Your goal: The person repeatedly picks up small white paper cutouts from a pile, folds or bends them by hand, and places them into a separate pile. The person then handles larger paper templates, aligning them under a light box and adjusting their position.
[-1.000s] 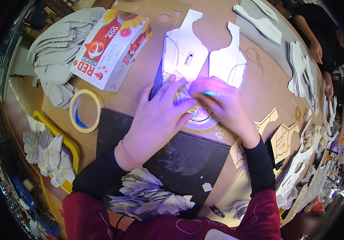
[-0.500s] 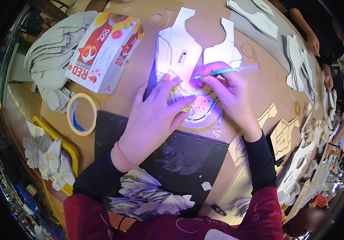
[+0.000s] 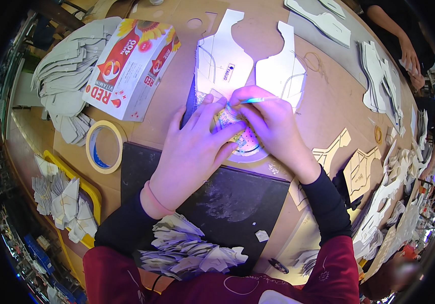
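My left hand (image 3: pixel 194 137) lies with fingers spread, pressing a patterned, yellowish template (image 3: pixel 227 117) down on a white shoe-upper-shaped piece (image 3: pixel 225 53). My right hand (image 3: pixel 273 121) pinches a slim light-blue pen (image 3: pixel 254 100). Its tip is at the template's upper edge, close to my left fingertips, and partly hidden by my fingers. Bluish-violet light falls on this spot. The rounded lower end of the white piece, with a dark curved line and small dots, shows between my hands. A second curved arm of white material (image 3: pixel 287 61) reaches up on the right.
A black board (image 3: pixel 217 202) lies before me, with stacked grey-white pieces (image 3: pixel 187 248) on it. On the left are a tape roll (image 3: pixel 93 147), a red-and-white box (image 3: pixel 126 71) and a yellow tray (image 3: pixel 93 195). Tan templates (image 3: pixel 359 172) lie right. A co-worker's hands (image 3: pixel 410 61) show far right.
My right hand has moved left with the pen, from the right side of the template to beside my left fingertips. My left hand stays put. The co-worker's hands have come together.
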### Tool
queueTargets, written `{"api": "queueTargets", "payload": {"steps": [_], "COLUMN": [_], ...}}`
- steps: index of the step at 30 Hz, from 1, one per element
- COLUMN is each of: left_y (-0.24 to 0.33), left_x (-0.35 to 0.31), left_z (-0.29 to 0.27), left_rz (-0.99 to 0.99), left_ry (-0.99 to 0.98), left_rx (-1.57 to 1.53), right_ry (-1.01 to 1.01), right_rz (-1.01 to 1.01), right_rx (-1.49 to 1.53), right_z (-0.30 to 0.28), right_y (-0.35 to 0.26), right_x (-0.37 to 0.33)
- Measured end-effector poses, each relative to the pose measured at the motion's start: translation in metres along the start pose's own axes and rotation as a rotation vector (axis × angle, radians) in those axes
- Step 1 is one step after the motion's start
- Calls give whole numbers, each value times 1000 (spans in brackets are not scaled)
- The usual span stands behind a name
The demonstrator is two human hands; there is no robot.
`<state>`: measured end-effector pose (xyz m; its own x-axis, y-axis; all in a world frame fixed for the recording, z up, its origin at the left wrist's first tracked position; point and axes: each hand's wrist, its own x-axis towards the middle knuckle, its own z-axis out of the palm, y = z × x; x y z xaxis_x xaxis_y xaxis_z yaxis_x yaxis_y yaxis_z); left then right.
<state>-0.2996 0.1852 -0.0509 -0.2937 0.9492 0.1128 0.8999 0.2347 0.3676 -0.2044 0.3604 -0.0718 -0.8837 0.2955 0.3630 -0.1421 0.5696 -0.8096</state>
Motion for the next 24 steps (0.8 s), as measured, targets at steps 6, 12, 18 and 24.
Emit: {"api": "queueTargets", "payload": {"steps": [6, 12, 18, 24], "left_y": [3, 2, 2, 1], "left_x": [2, 1, 1, 1], "left_z": [-2, -2, -3, -3], "left_rz": [-21, -25, -10, -8], "left_ry": [-8, -27, -12, -11], "left_rx": [-23, 9, -9, -8], "right_ry": [284, 189, -27, -44], "right_rz": [305, 271, 121, 160], "right_rx": [202, 174, -102, -100], "right_z": [-39, -48, -36, -37], "right_y": [23, 32, 23, 25], "right_x": [11, 7, 4, 3]}}
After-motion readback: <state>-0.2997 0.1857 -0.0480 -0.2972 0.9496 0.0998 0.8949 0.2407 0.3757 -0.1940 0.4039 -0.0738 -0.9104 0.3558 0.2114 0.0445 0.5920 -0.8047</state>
